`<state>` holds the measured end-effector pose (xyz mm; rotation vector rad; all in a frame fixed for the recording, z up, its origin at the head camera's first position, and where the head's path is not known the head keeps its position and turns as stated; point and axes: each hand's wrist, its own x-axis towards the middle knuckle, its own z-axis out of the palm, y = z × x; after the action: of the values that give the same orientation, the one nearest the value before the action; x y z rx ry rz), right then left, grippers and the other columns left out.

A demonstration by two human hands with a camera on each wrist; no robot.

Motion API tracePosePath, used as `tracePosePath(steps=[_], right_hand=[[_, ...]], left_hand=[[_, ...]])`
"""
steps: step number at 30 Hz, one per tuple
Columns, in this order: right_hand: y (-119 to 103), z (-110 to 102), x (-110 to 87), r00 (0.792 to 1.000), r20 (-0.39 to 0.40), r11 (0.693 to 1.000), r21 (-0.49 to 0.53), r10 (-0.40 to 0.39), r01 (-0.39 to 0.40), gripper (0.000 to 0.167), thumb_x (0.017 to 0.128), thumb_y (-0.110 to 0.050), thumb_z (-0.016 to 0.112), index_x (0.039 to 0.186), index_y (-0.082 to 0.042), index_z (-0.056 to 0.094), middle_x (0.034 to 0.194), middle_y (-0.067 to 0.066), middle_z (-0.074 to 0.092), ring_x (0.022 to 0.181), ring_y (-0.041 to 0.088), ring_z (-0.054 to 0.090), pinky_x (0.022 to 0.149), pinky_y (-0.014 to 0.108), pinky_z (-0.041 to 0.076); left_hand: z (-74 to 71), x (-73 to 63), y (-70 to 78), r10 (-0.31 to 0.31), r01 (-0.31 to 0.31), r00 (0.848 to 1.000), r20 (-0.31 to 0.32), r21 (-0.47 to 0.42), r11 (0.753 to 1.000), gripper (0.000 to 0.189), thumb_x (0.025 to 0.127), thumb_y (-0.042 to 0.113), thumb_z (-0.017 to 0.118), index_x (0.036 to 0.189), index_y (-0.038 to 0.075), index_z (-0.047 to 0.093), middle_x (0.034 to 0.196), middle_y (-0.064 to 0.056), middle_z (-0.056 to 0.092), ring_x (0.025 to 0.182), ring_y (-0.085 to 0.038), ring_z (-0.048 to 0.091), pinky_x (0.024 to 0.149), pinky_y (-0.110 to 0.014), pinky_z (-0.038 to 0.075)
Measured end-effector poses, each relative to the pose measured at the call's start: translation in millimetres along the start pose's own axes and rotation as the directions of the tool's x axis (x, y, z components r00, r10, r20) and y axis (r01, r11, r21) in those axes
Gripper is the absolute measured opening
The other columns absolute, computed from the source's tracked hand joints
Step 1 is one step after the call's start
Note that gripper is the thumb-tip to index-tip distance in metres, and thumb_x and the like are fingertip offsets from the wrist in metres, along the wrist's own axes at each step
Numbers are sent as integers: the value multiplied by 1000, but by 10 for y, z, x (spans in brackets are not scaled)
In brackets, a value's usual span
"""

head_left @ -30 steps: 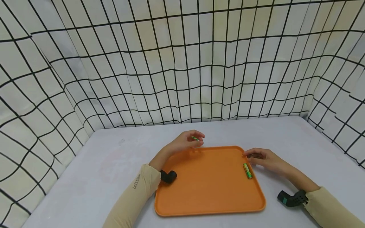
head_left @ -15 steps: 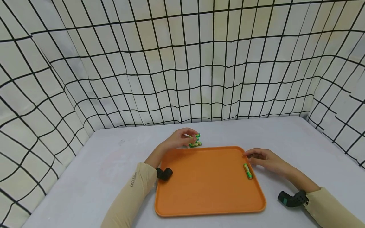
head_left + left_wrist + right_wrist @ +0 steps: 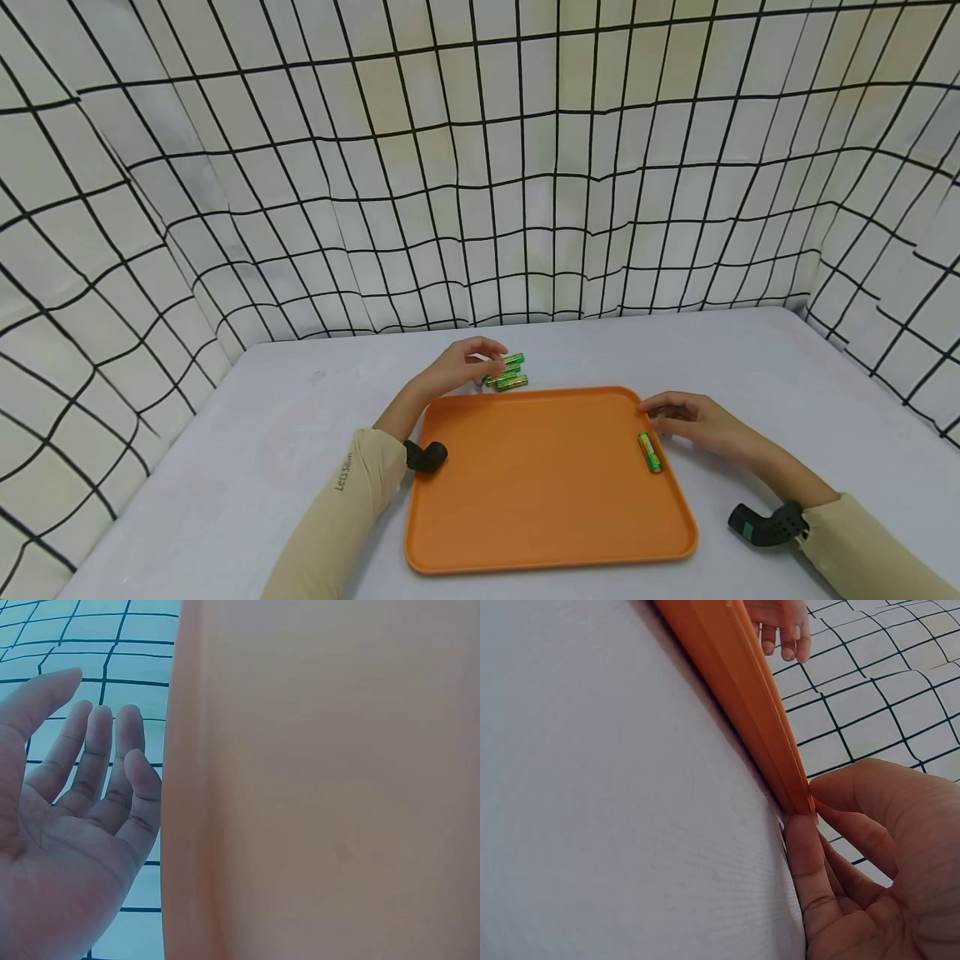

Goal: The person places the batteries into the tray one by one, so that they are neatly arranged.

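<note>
An orange tray (image 3: 540,492) lies on the white table. Beyond its far rim sits a small group of green batteries (image 3: 513,382), several side by side. My left hand (image 3: 463,363) is just left of them, its fingers partly hiding some. The left wrist view shows that palm (image 3: 67,855) with loosely bent fingers and nothing in it. A single green battery (image 3: 649,452) lies inside the tray along the right side. At the far right corner my right hand (image 3: 693,423) pinches the tray rim between thumb and fingers, as the right wrist view shows at the rim (image 3: 769,727).
White walls covered by a black grid (image 3: 555,192) rise behind and beside the table (image 3: 300,433). Each wrist bears a black camera; the right one (image 3: 768,525) hangs low over the table, and the left one (image 3: 426,457) overlaps the tray's left rim.
My left hand has let go of the batteries beyond the tray and drawn back to the left, so more of them show. The right hand has stayed at the tray rim.
</note>
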<state>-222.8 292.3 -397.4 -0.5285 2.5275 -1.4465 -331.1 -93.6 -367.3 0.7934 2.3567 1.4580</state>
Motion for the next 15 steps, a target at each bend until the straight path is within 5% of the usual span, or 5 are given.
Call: tracePosePath(steps=[15], right_hand=[[45,-7,12,1000,2,1000,1,7,-7,36,97,-19,61,126,2,59,126,21,59,96,6,59,81,20,50]], left_hand=[[-57,34,-17,-23,25,998,-66,22,999,40,96,18,63,130,-1,56,118,-13,62,102,-27,61,72,-33,46]])
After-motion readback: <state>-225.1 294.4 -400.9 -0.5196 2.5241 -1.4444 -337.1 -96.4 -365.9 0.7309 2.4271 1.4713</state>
